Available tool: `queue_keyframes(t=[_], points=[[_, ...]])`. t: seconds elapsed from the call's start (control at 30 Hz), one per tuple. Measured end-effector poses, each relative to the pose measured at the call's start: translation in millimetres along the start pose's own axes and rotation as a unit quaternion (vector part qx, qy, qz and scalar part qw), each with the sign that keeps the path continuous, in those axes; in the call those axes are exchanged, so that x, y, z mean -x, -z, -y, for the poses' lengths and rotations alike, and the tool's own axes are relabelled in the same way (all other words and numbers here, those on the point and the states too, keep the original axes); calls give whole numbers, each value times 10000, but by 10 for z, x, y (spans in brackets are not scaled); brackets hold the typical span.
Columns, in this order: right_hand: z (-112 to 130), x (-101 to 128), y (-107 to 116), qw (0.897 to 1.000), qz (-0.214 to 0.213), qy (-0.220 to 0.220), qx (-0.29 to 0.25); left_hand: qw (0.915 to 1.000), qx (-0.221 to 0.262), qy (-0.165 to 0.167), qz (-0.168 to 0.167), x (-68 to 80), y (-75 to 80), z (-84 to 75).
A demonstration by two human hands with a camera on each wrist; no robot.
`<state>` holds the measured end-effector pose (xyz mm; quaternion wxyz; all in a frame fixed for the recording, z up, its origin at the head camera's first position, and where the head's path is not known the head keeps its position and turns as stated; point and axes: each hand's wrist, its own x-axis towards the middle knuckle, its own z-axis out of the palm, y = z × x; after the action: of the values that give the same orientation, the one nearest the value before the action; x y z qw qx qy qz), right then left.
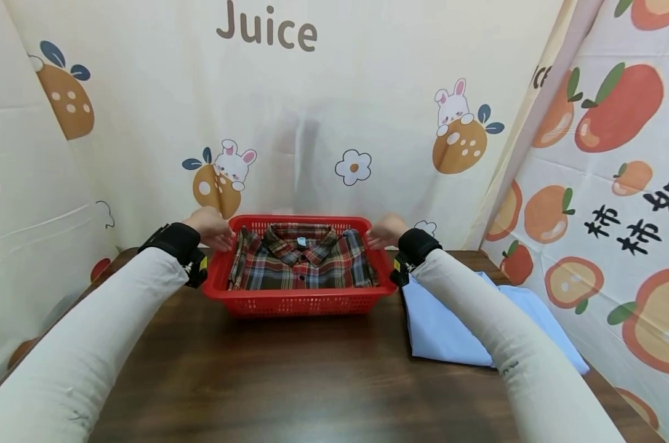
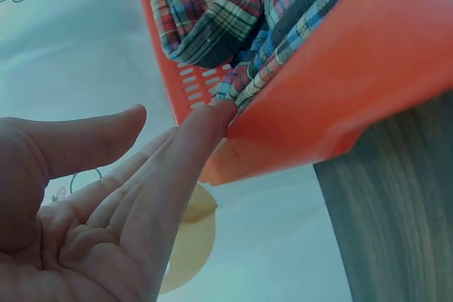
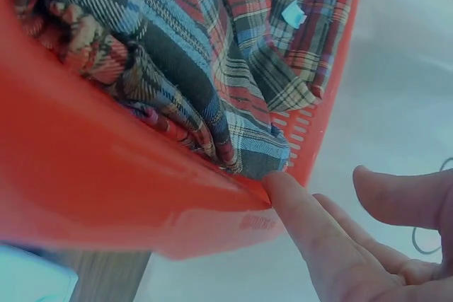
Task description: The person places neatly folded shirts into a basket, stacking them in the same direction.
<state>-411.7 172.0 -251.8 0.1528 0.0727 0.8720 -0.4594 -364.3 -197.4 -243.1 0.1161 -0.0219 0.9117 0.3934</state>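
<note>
Basket: red plastic basket sits at the table's far edge, centred, long axis running left to right.
Contents: folded plaid shirt, collar toward the far rim.
Left hand: fingers straight, tips touching the basket's left far corner; nothing gripped.
Right hand: same, at the right far corner.
Reach: both hands equally near.
Surroundings: light blue cloth lies just beside the basket, under the right forearm; printed curtain close behind.
</note>
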Motion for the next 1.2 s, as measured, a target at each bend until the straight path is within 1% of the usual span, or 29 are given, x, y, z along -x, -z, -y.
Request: queue_keyframes(t=[0.13,0.23,0.3,0.33,0.4,0.5,0.57,0.63,0.7,0.77,0.83,0.9,0.93,1.03,1.1,1.2], points=[[-84,94,94,9995,199,219,89,9995,138,-244,157,77,-19,69],[-173,191,227,9988,247,385,189,9975,16,-652,270,160,-6,148],[-258,267,341,9978,221,528,330,9939,-300,-1005,329,230,-3,201],[-315,297,402,9969,163,597,487,9911,-490,-1180,367,269,-7,231],[-458,359,518,9934,111,782,831,9833,-884,-1531,424,358,-39,287],[-719,425,663,9825,-51,987,1581,9718,-1275,-1935,438,491,-124,365],[-911,442,742,9727,-181,1033,2070,9660,-1398,-2142,373,573,-191,401],[-1099,453,804,9603,-342,1077,2551,9605,-1520,-2315,269,641,-255,425],[-1280,454,851,9488,-447,1078,2936,9559,-1588,-2459,224,698,-307,442],[-1445,460,874,9371,-534,1065,3281,9510,-1637,-2611,257,739,-352,457],[-1588,471,875,9291,-509,1008,3523,9476,-1614,-2734,344,775,-391,471],[-1710,480,864,9236,-442,931,3694,9438,-1609,-2853,444,801,-423,480],[-1762,484,853,9228,-402,880,3730,9420,-1614,-2902,486,815,-436,484],[-1882,495,822,9162,-297,830,3909,9363,-1693,-3031,534,848,-469,486],[-1930,503,805,9132,-304,837,3976,9324,-1763,-3114,518,866,-485,480],[-1969,515,793,9111,-349,936,4000,9287,-1840,-3190,438,885,-502,463]])
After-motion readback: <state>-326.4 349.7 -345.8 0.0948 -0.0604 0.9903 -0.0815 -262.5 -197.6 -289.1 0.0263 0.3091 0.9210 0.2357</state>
